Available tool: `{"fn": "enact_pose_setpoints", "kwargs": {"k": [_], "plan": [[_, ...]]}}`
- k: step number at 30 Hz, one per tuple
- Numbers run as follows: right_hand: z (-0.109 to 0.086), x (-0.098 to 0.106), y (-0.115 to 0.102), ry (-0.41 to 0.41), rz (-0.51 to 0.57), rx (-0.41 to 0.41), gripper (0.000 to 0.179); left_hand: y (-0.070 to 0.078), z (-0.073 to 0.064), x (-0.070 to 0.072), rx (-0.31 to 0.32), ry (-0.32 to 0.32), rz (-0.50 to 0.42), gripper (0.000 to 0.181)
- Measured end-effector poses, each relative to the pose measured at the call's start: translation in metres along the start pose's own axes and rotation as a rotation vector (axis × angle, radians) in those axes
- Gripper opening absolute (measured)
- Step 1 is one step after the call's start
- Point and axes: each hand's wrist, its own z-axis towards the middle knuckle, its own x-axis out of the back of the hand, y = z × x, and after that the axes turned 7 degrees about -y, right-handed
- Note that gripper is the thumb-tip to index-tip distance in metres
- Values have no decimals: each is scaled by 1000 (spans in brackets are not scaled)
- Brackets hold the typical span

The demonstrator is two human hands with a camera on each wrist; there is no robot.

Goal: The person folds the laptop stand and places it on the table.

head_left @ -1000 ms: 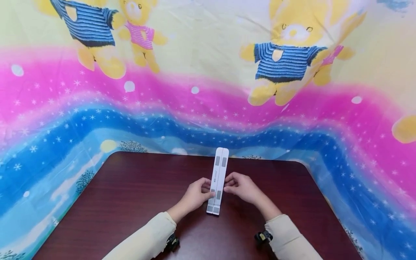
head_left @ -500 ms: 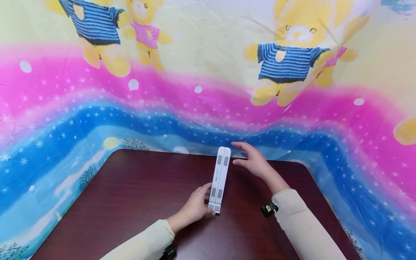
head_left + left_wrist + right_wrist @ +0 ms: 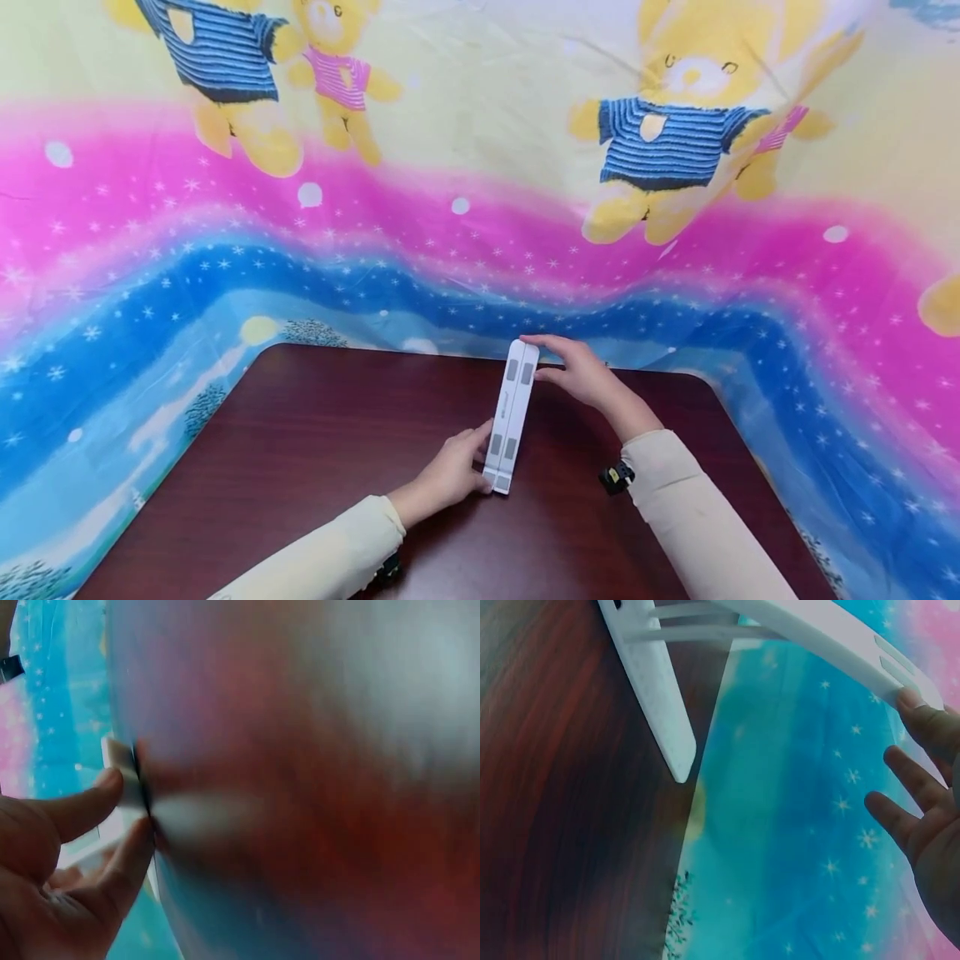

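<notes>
A white folding laptop stand (image 3: 512, 417) with grey pads stands on the dark table, its long narrow face toward me. In the right wrist view the raised upper arm of the stand (image 3: 832, 645) and its lower bar are spread apart, joined by thin struts. My left hand (image 3: 450, 471) holds the near lower end from the left; in the left wrist view the thumb lies on the stand's end (image 3: 124, 765), a finger beside it. At the far top end my right hand (image 3: 581, 371) pinches the stand between thumb and index finger, the other fingers held off it.
The reddish-brown table (image 3: 300, 467) has rounded far corners. Behind and around it hangs a cloth (image 3: 465, 250) printed with bears and snowflakes. A small black wrist device (image 3: 617, 477) sits at the right sleeve.
My right hand has left the stand's lower side, moved to its far top end and taken hold there. The left hand slid down to the near end. The stand leans slightly further right.
</notes>
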Motion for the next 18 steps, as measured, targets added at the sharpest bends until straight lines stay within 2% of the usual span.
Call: {"fn": "enact_pose_setpoints", "kwargs": {"k": [6,9,13,16,18], "plan": [[-24,6,5,67,-61,-51,62,-6,8,12,-33,-138,-8,103],[-35,9,4,90,-69,-66,60,-7,10,15,-39,-175,-1,97],[-36,16,0,44,-74,-25,60,-3,7,13,-21,-154,46,88],[-32,23,0,-31,-38,29,65,4,1,5,-1,-100,153,82],[-29,26,2,-72,-15,49,69,11,-3,-3,31,-65,219,84]]}}
